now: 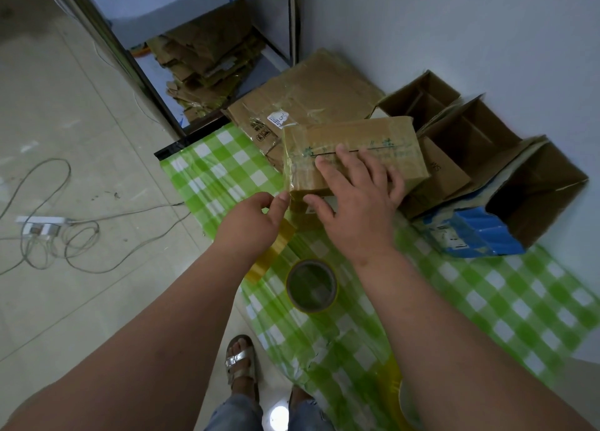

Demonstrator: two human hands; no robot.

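Note:
A small brown cardboard box [363,135] wrapped in clear tape sits on a green-and-white checked cloth [487,304]. My right hand [357,197] lies on its top and near side with fingers spread. My left hand [256,219] pinches the tape at the box's near left corner with thumb and forefinger. A yellowish strip of tape [276,249] runs from under that hand down toward a roll of clear tape [311,286] lying flat on the cloth.
Flattened cardboard [311,90] and several open boxes [467,132] lie behind against the wall; a blue-and-white carton [477,232] sits at the right. A shelf frame [130,57] holds more cardboard. A power strip with cables [42,227] lies on the tiled floor at left.

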